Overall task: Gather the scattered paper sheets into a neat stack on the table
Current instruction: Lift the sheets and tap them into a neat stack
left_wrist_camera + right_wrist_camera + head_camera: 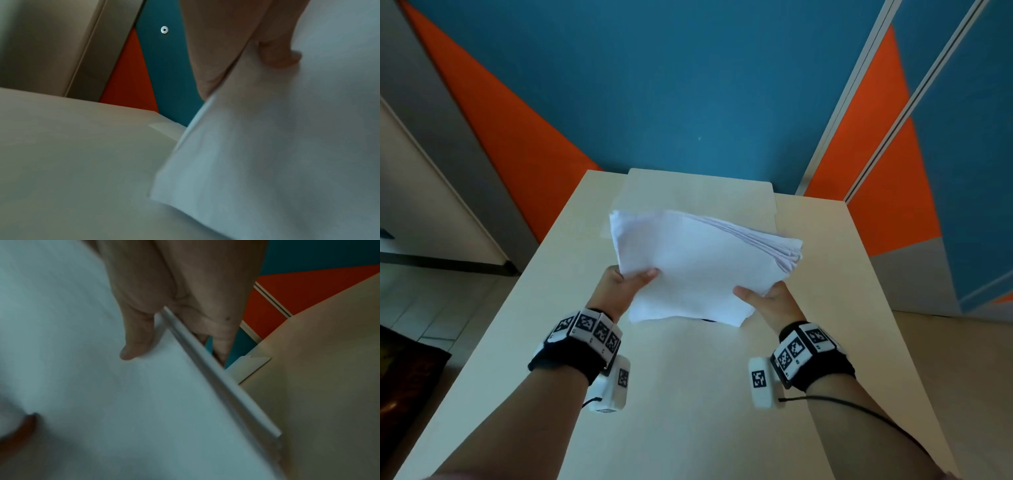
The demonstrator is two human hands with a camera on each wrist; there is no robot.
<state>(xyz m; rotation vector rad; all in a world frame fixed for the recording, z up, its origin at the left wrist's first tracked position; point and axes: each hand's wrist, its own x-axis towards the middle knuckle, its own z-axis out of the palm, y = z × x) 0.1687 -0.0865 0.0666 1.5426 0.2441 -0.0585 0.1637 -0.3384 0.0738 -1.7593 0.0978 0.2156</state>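
Fingers of both hands clamp one bundle of white paper sheets (698,267) — thumbs on top, remaining fingers underneath, no slack in either grip. Largest item: the pale table (688,394), running from the near edge of the head view to the far wall. Behind it a blue wall (671,75) with orange panels (510,130) on both sides. On the far part of the table lies a flat cream folder (702,195), matching the tabletop in colour, its back edge reaching the table's far end. The paper bundle is held over the table, in front of and partly over the folder, tilted; whether its near edge touches the tabletop cannot be told. Its sheets are unevenly aligned, with edges fanned out at the far right corner. Left hand (625,286) grips the bundle's near left edge, right hand (768,301) the near right edge. Right wrist view shows the thumb (137,337) pressed on the top sheet and fingers under the stack's layered edge. Left wrist view — blurred — shows a thumb tip (277,55) on the paper. Black wrist bands (582,342) with white coded markers sit on both wrists.
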